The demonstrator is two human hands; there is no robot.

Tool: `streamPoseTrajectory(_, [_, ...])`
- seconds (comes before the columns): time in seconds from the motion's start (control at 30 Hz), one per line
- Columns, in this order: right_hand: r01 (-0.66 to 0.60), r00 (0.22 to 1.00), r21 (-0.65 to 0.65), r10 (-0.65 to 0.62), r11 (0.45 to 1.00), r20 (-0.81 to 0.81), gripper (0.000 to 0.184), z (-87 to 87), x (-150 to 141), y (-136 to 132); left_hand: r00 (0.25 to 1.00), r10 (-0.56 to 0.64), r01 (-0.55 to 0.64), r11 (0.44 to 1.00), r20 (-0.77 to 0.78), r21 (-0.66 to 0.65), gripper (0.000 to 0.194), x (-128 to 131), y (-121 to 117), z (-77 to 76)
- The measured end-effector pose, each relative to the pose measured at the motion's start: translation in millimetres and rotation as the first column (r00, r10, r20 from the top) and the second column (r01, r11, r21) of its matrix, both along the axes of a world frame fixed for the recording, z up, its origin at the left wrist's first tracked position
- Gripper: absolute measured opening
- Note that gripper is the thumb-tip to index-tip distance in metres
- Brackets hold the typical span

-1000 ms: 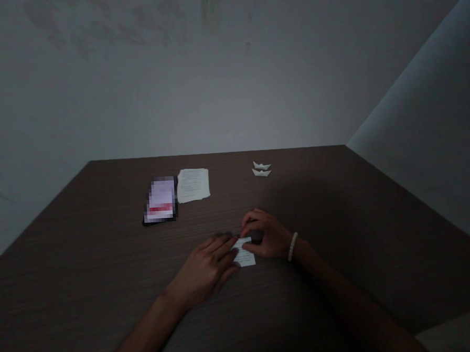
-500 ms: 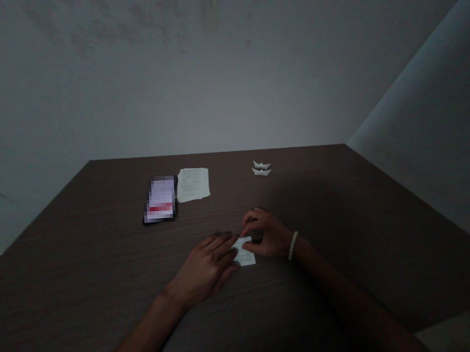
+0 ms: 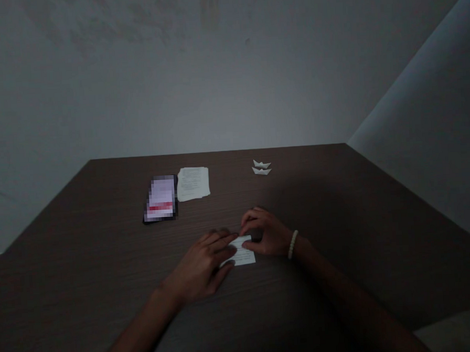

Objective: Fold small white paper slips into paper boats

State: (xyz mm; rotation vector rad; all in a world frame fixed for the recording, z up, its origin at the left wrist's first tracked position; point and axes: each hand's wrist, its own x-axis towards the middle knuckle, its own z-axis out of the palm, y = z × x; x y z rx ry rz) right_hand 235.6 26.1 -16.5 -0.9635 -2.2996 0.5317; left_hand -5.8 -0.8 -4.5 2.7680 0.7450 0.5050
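Occupying the middle of a dark-brown rectangular wood-grained table (image 3: 85, 247) are the left hand (image 3: 200, 267), extended flat, and the curled right hand (image 3: 267, 234), whose grip I cannot tell. On the table's left half lie a black-edged rectangular device (image 3: 161, 198) and stacked white printed sheets (image 3: 193, 183); at its middle, under both hands' fingers, a small white paper slip (image 3: 245, 255); toward its far edge, two white folded-paper boats (image 3: 262, 171).

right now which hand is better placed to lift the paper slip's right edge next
Probably the right hand: its bent fingers and thumb are by the upper right of the paper slip. The left hand lies over the left part, seemingly better for steadying.
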Motion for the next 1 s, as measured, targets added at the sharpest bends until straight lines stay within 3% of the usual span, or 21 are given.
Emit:
streamPoseTrajectory(0.23, [-0.005, 1.000, 0.008, 0.005, 1.000, -0.001, 0.019, -0.2, -0.9, -1.1, 0.998, -0.043, 0.049, 0.990, 0.051, -0.130, 0.035, -3.1, 6.0, 3.5])
streamPoseTrajectory(0.43, [-0.005, 1.000, -0.005, 0.005, 1.000, 0.006, 0.019, -0.9, -0.4, -0.6, 0.992, 0.020, 0.004, 0.982, 0.127, -0.187, 0.043, -3.1, 6.8, 0.3])
streamPoseTrajectory(1.0, [0.005, 0.999, 0.002, -0.005, 1.000, 0.032, 0.019, 0.5, -0.5, -1.3, 0.999, 0.048, -0.047, 0.994, 0.016, -0.099, 0.039, -8.8, 9.1, -5.3])
